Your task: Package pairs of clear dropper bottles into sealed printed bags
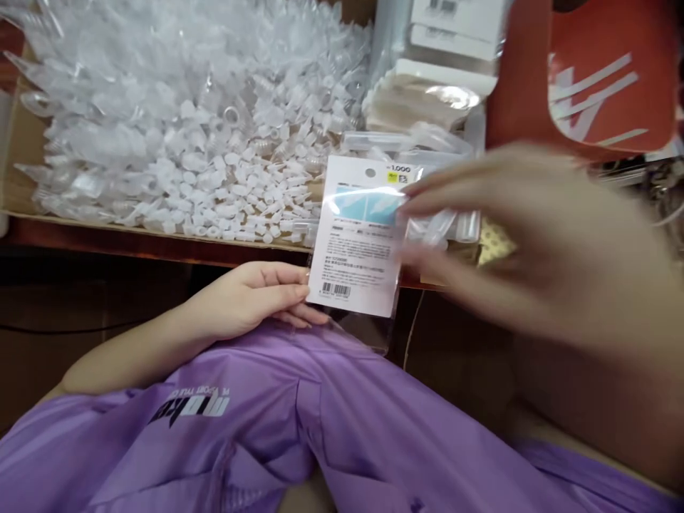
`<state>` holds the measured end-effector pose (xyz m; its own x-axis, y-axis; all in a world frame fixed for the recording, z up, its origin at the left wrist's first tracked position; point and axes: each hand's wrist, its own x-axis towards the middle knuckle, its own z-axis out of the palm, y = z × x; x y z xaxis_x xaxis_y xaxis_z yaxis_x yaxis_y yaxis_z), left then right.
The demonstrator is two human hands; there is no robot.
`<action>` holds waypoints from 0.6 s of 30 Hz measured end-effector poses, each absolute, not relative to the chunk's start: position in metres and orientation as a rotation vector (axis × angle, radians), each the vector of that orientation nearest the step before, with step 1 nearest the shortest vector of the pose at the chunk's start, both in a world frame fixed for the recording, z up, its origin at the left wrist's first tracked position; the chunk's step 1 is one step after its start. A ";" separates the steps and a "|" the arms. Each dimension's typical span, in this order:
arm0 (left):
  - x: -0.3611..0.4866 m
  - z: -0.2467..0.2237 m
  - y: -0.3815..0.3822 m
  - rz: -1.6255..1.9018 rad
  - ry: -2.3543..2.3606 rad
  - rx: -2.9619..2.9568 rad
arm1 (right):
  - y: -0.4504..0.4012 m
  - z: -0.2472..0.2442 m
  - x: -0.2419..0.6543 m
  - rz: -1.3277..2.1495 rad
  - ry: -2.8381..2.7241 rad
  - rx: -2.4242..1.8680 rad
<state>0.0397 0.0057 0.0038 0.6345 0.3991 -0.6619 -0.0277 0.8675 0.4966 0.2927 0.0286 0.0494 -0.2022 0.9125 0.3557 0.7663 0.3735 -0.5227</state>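
Left hand (261, 296) pinches the lower left edge of a clear sleeve (363, 332) holding a barcoded card (355, 246); right hand (577, 242), blurred, meets its right edge, whether gripping I cannot tell. Beyond the left hand, nozzle-shaped plastic pieces (235, 187) fill a cardboard box (17, 167); just beyond the right, clear plastic tubes (468, 225).

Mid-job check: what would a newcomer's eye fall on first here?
Likely the heap of plastic parts filling the upper left. Next, the printed card in a clear bag at the centre, held by the left hand, with the right hand large and blurred at its right edge. Purple clothing spreads across the bottom.
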 end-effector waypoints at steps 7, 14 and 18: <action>0.039 -0.002 0.000 0.319 0.792 0.490 | -0.020 0.037 0.252 0.043 -2.788 -1.070; 0.039 -0.004 -0.003 0.313 0.777 0.523 | -0.032 0.032 0.248 -0.160 -2.763 -1.115; 0.040 -0.005 -0.004 0.334 0.753 0.511 | -0.033 0.031 0.246 -0.183 -2.769 -1.093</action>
<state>0.0398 -0.0044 -0.0054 0.6863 0.4623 -0.5615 -0.1064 0.8275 0.5512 0.2462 -0.0327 0.0305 -0.7204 0.6666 0.1913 0.6860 0.7255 0.0553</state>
